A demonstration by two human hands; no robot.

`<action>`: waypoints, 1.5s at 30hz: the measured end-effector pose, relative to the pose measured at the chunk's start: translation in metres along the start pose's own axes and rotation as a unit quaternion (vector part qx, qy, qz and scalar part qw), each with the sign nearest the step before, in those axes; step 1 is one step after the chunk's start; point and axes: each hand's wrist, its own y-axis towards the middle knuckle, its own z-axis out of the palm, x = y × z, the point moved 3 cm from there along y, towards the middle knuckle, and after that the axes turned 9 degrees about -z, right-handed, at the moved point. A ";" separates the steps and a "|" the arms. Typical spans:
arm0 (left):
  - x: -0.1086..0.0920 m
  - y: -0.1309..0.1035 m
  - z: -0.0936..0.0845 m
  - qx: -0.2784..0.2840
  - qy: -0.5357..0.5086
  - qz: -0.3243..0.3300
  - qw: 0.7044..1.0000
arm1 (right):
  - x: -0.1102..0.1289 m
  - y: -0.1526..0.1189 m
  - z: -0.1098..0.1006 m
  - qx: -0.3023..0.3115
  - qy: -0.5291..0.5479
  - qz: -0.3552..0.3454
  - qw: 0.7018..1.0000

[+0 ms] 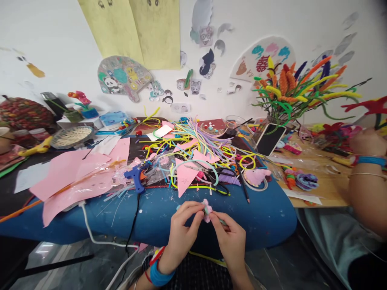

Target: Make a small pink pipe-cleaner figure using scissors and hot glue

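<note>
Between my two hands, above the table's front edge, is a small fluffy pink pipe-cleaner piece [207, 209] with a pale green part at its middle. My left hand [184, 227] pinches it from the left with thumb and forefinger. From the other side my right hand [228, 233] grips it, and a green pipe-cleaner end shows by its fingers. Just beyond lie a pink paper triangle [184, 179] with a star drawn on it and black-handled scissors [222, 188]. A pencil [244, 183] lies further right.
A blue glue gun [137, 177] sits at left, its cord hanging over the edge. Pastel pipe cleaners [199, 139] are heaped in the middle. Pink paper [75, 173] covers the left. A phone [270, 139] leans against a pipe-cleaner bouquet [290, 88]. Another person's arm [367, 181] is at right.
</note>
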 end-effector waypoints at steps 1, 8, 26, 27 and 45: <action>0.000 -0.002 0.001 0.011 -0.006 -0.006 1.000 | 0.001 0.000 -0.001 0.005 -0.003 -0.007 1.000; 0.006 0.001 0.006 0.015 -0.097 -0.126 0.987 | 0.005 0.003 -0.003 0.092 0.001 -0.018 0.996; 0.008 0.001 0.008 0.038 -0.184 -0.184 0.965 | 0.018 0.006 0.001 0.109 -0.168 -0.220 0.955; 0.008 0.000 0.008 0.045 -0.185 -0.178 0.965 | 0.018 0.006 0.000 0.106 -0.164 -0.222 0.955; 0.008 -0.006 -0.002 0.066 0.005 -0.054 0.996 | 0.009 0.016 -0.014 0.118 -0.061 -0.113 0.985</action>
